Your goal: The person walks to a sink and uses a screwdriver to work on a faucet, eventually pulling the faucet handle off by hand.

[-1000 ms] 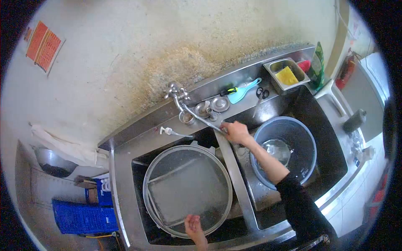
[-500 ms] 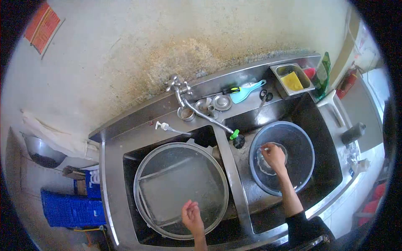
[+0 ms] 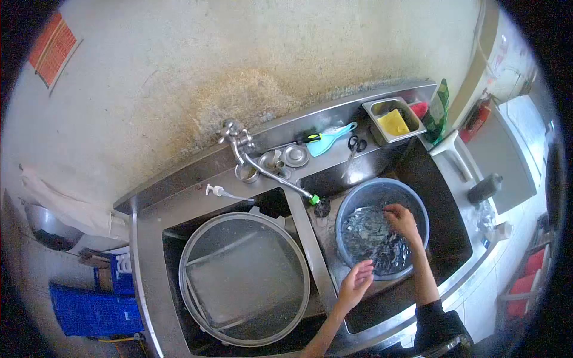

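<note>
A round grey-blue basin stands in the right sink with water in it, its surface strongly rippled. My right hand is over the right part of the water, fingers loosely bent and pointing left, with nothing visible in them. Just at the basin's near left rim is my left hand, its fingers stretched out and its palm bare. Left of it, a large round vessel fills most of the left sink, with a square frame-like shape showing inside its rim.
The tap reaches over the divider, a green piece at its end. Behind the sinks lie scissors, a light-blue scraper-like tool and a metal tray with a yellow sponge. A grey bottle stands at the right.
My left hand has moved right from over the round vessel to the basin's rim. My right hand has shifted within the basin, and the water has become rippled. The view has shifted slightly.
</note>
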`<state>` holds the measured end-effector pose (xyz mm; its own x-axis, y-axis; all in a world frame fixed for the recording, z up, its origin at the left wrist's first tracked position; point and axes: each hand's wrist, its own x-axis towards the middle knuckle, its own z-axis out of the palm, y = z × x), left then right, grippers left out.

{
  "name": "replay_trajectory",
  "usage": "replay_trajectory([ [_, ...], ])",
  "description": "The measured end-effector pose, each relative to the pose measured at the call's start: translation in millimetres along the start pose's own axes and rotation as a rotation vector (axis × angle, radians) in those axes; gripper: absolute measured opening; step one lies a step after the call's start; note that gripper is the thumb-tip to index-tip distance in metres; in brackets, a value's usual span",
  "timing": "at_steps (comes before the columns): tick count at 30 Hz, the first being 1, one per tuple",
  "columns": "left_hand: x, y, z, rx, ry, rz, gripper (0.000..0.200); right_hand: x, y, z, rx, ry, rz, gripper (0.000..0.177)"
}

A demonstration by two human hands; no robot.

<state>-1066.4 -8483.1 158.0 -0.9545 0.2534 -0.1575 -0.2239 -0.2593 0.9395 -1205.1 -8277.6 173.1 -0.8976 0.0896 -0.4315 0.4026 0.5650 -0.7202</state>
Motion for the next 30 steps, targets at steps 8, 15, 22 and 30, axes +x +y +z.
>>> replay_trajectory([
  [8,63.8,-19.0,15.1,-0.33,0.334,-0.308,0.043,13.5,72.0,79.5,0.559,-0.076,0.113,0.037],
  [15,78.5,-35.3,-21.6,-0.768,0.277,-0.459,0.038,-14.1,-23.5,75.6,-0.129,-0.154,-0.351,0.031],
  [22,97.4,107.3,-132.8,-0.006,0.565,0.145,0.05,49.4,-148.8,67.1,0.248,-0.142,-0.775,0.033],
  [30,196.6,232.4,-226.3,0.381,0.85,0.523,0.057,125.9,-303.9,130.1,0.055,0.076,-1.359,0.035],
])
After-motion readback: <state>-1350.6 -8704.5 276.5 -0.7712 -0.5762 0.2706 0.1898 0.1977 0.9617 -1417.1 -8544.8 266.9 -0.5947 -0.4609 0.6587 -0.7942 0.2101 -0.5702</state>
